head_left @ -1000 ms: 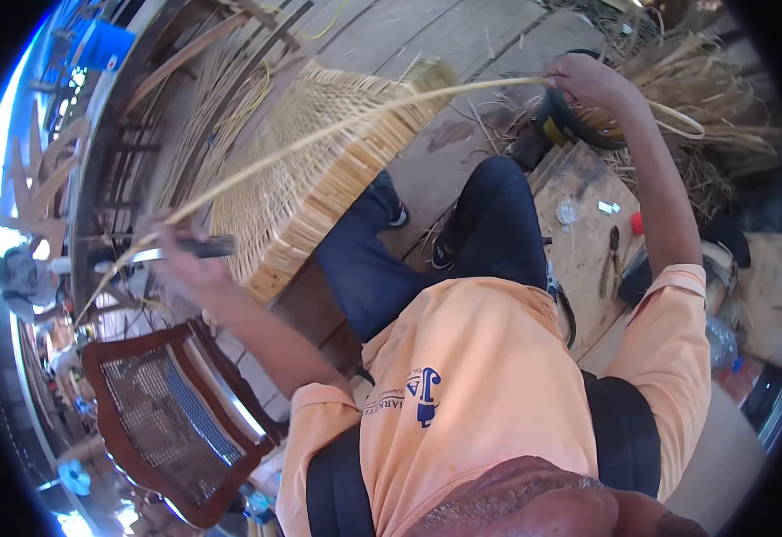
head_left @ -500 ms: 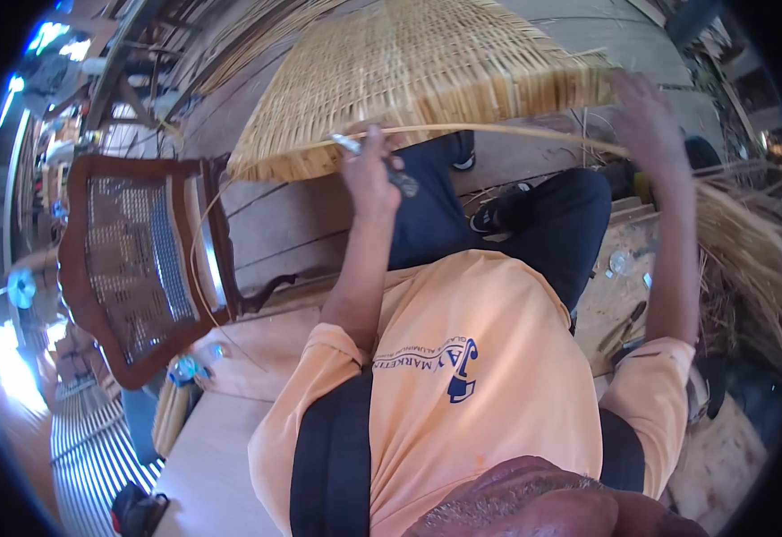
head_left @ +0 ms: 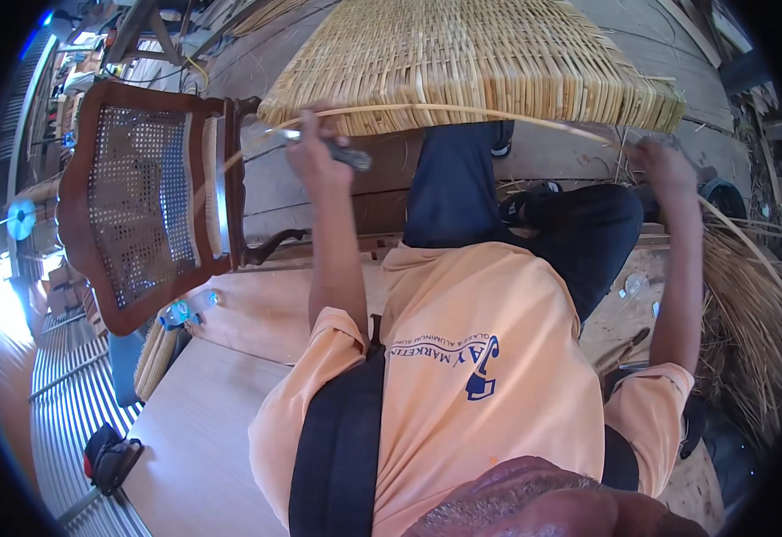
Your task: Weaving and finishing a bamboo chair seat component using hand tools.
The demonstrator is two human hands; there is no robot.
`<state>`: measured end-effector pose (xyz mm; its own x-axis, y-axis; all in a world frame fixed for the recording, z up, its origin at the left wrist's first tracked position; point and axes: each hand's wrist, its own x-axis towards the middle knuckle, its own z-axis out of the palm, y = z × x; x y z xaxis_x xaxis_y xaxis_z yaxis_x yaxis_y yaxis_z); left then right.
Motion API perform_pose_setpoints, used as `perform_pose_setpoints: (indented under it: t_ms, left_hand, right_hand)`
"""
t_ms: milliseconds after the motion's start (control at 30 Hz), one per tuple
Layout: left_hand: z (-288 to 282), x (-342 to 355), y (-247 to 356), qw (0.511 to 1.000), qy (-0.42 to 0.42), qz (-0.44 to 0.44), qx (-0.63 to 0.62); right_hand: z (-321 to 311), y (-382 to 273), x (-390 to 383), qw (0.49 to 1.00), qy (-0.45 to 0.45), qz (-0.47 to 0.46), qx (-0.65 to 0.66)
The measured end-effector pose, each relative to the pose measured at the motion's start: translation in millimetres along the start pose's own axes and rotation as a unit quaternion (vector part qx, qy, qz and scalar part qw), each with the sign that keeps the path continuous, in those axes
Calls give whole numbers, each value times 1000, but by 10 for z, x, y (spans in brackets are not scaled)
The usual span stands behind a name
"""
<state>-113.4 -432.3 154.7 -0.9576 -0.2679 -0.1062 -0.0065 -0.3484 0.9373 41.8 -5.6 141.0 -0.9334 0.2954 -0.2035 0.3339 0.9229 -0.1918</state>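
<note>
My left hand (head_left: 318, 161) is closed on a knife (head_left: 351, 157) with a dark handle and silver blade, held against a long, pale cane strip (head_left: 463, 111). The strip arches across the front of a thick woven rattan panel (head_left: 471, 63) at the top of the view. My right hand (head_left: 664, 166) has its fingers closed on the strip near the panel's right corner; the strip also shows below that hand, trailing to the right. My legs, in dark trousers (head_left: 454, 188), are below the panel.
A wooden cane-backed chair (head_left: 154, 201) stands at my left. A light board (head_left: 194, 438) carries a black-and-red item (head_left: 114, 456). Loose fibre bundles (head_left: 740, 304) lie at my right, beside a worn board (head_left: 624, 327) with hand tools. Plank flooring (head_left: 301, 215) surrounds the panel.
The view has turned, so the panel now spans the top and the chair sits higher. My left hand has moved left along the strip with the knife; my right hand is lower than a second ago.
</note>
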Motion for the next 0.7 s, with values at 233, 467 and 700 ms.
perform_pose_setpoints:
  t_ms: [233,467,700]
  left_hand:
    - [-582,160,-87,996,56,20,70]
    - [-694,189,-299,982,81,105,136]
    - [-760,339,-162,962,136,93,220]
  right_hand:
    - [-92,336,189,998,53,-34,-28]
    - [-94,350,319,996,79,-30,-27]
    - [-57,496,176,991,85,-31,-97]
